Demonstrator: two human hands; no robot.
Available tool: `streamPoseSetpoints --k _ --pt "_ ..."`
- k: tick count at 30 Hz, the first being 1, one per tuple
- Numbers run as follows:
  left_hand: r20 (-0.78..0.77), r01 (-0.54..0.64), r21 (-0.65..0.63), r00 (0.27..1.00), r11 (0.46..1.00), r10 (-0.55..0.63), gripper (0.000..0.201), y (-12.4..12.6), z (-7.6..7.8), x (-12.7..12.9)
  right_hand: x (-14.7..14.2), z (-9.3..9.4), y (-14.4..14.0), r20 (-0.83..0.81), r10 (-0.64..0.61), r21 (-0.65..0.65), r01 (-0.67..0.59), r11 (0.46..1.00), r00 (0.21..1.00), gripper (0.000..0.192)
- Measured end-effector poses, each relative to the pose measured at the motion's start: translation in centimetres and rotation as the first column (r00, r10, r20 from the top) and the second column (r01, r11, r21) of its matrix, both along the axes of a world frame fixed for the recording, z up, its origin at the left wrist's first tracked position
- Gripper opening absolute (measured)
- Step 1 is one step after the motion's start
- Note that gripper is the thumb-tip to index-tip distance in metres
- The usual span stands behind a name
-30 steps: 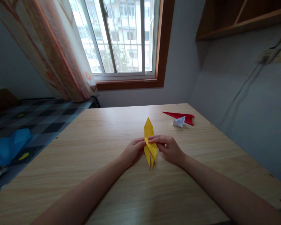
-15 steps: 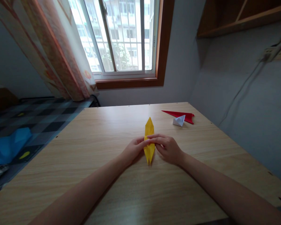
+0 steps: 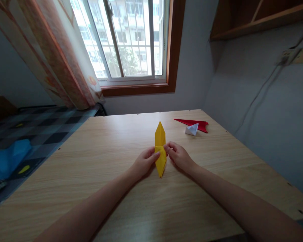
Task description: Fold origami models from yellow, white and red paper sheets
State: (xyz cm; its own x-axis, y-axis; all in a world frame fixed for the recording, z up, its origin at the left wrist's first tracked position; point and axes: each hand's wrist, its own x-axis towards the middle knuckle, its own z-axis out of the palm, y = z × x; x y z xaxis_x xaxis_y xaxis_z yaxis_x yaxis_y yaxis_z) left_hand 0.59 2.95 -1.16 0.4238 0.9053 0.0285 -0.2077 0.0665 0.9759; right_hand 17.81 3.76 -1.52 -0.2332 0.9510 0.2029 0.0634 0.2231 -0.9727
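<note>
Two hands (image 3: 144, 161) (image 3: 179, 157), yellow paper (image 3: 160, 137), blurred window lettering (image 3: 164, 44)

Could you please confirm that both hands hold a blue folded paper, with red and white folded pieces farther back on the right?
One correction: the head view shows that the folded paper in the left hand and right hand is yellow, not blue.

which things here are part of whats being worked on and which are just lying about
In use: yellow folded paper, held by the left hand and right hand; table beneath
Lying about: red folded paper; white folded paper; blue item on the checked cloth
</note>
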Motion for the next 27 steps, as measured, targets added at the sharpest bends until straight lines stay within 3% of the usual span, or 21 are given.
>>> streamPoseSetpoints --k 10,18,27 --pt "-0.013 -0.027 0.002 1.0 1.0 0.027 0.042 0.0 -0.7 0.0 0.0 -0.1 0.3 -0.035 -0.023 0.02 0.024 1.0 0.999 0.034" --pt "-0.127 -0.158 0.079 0.978 0.984 0.167 0.035 0.1 -0.5 0.1 -0.4 -0.7 0.2 0.035 -0.082 0.11 0.078 0.991 0.996 0.033" --pt "-0.068 -0.183 0.027 0.98 0.983 0.184 0.035 -0.2 -0.3 0.2 -0.5 -0.7 0.3 -0.025 0.001 0.062 0.0 0.998 1.0 0.034"
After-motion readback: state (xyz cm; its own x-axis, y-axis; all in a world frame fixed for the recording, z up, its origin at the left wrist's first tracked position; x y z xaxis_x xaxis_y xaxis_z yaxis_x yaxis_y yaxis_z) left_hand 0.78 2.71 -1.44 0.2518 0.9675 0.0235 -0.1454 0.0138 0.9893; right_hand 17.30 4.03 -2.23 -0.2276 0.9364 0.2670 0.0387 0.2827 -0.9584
